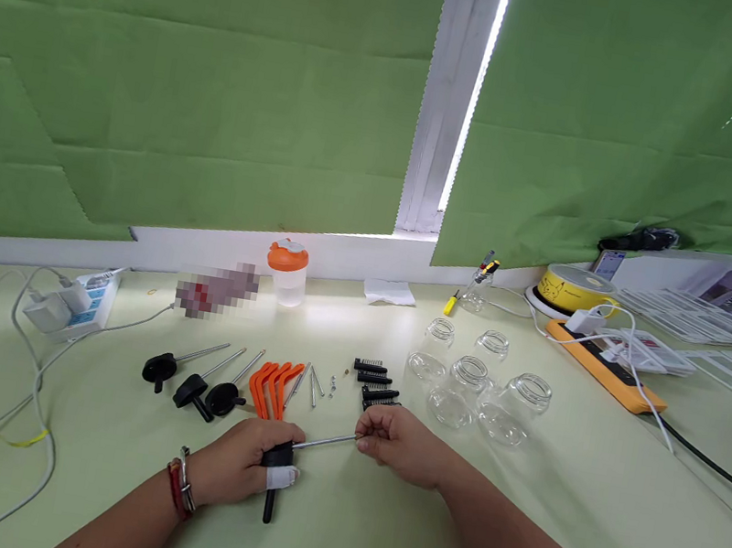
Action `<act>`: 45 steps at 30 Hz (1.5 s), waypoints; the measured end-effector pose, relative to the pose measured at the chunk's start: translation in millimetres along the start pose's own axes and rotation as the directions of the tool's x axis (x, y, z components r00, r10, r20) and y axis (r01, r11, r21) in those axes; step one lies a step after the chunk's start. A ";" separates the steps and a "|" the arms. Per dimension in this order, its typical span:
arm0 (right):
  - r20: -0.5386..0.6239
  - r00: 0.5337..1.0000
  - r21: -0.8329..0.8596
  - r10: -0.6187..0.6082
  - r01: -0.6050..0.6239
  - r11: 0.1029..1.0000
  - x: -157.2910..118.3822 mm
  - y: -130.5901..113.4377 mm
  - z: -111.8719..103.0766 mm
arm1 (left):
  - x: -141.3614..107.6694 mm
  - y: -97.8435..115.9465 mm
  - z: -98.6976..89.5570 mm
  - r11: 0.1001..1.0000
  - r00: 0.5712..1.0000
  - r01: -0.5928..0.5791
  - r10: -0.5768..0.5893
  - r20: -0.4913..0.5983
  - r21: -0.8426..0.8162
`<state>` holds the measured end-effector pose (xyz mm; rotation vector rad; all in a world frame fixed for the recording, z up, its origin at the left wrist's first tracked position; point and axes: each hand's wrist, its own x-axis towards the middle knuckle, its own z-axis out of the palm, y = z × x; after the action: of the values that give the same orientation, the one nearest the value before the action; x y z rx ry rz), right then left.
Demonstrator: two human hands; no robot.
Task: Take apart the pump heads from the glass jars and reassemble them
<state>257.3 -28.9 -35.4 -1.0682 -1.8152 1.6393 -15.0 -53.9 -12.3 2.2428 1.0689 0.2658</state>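
My left hand [249,459], with a white wrap on one finger, grips a black plastic cap [278,457] near the front of the table. A thin metal rod [326,442] runs from the cap to the right. The fingertips of my right hand [405,444] pinch the rod's far end; whether a small part sits between them is hidden. Beyond my left hand lie three similar black caps with rods [189,390], several orange bent handles [274,386] and a few loose metal pins [313,386]. Black pieces with springs [377,382] lie just behind my right hand.
Several clear glass jars [464,391] stand right of centre. Tiny metal parts [332,386] lie mid-table. Behind are an orange-lidded cup [286,273], folded paper [389,292] and screwdrivers [472,283]. An orange power strip [608,366] is at right, a white one [91,305] with cables at left.
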 end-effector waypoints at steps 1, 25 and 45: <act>0.001 1.000 -0.002 0.009 -0.009 1.000 0.1 -0.3 0.1 | 0.0 0.3 -0.2 1.000 1.000 -0.002 0.002 -0.001 -0.004; -0.036 0.999 -0.009 -0.004 0.004 1.000 1.9 1.5 2.8 | 0.3 -0.7 0.0 1.000 1.000 0.003 -0.003 0.001 -0.003; -0.028 1.000 -0.043 -0.011 0.010 0.999 3.9 4.1 2.1 | 1.4 -0.6 0.2 1.000 1.000 0.022 -0.022 0.005 0.010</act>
<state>254.3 -27.1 -40.4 -1.0927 -1.8427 1.5783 -14.4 -52.6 -12.9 2.2381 1.0943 0.2454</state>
